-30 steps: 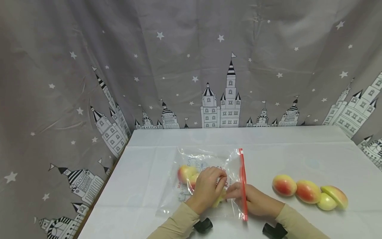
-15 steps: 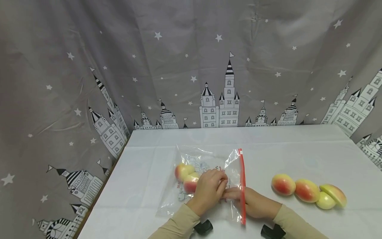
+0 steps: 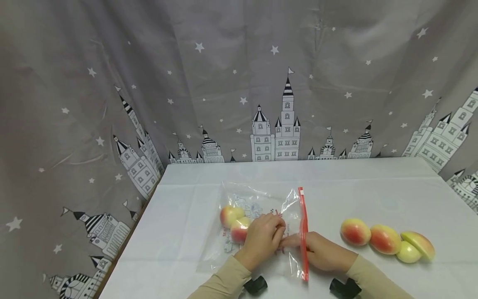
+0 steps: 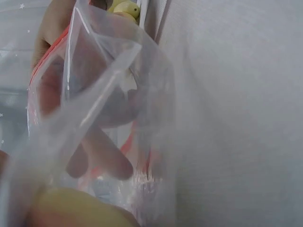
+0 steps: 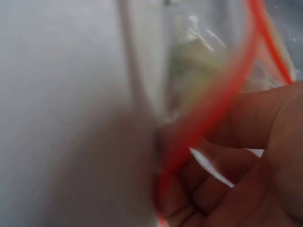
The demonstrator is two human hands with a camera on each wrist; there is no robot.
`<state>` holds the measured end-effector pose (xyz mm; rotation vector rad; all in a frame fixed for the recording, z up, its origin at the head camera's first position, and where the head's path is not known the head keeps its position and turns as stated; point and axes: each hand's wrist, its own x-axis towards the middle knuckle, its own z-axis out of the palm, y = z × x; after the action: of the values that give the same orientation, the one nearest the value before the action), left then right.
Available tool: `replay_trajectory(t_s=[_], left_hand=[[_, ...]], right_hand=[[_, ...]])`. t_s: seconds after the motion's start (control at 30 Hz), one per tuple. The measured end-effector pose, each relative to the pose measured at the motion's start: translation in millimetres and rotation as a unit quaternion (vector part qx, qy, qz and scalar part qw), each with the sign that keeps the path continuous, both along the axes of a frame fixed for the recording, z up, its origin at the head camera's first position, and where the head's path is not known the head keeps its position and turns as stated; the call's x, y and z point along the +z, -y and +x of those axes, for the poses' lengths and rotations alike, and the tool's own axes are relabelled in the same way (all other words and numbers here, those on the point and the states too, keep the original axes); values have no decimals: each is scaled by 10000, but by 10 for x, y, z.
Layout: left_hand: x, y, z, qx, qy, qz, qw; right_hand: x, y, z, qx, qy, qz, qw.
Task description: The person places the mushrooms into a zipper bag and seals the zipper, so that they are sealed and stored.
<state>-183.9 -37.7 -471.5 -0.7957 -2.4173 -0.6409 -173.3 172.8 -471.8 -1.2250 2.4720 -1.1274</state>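
Red-edged plastic bag (image 3: 263, 204): lay on the desk (image 3: 183, 207), fruits (image 3: 240, 231) inside.
Right hand (image 3: 321, 251): fingers were inside, apart.
Left hand (image 3: 261, 236): fingers curled over; couldn't tell their grip.
Bag mouth (image 3: 303, 207): probably needed holding wide.

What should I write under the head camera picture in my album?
Left hand over a red-edged zip bag of fruit, right hand partly inside.

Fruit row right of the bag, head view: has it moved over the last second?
No. Against the tall printed castle tower, the fruit row shows no visible shift either way.
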Motion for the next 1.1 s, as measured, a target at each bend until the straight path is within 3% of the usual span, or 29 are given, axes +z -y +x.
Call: replay_trajectory(t_s=[0.2, 0.37, 0.6, 0.7, 0.87, 0.93, 1.1], left_hand=[[9, -4, 16, 84, 296, -92, 9995], [28, -10, 22, 121, 480, -105, 9987], [26, -7, 11, 145, 408, -38, 9991], [21, -4, 7, 203, 412, -40, 9989], [26, 3, 10, 286, 580, -62, 9979], [28, 5, 10, 299, 631, -81, 9975], [25, 7, 8, 354, 711, -141, 9967]], right_hand=[[166, -196, -26, -562, -215, 130, 9981], [330, -362, -71, -993, -116, 340, 9944], [533, -595, -115, -1508, -87, 441, 9875], [606, -689, -130, -1813, 54, 521, 9820], [689, -842, -155, -2292, -116, 1003, 9681], [700, -914, -168, -2383, -159, 1241, 9631], [708, -1092, -205, -2465, 224, 1773, 9525]])
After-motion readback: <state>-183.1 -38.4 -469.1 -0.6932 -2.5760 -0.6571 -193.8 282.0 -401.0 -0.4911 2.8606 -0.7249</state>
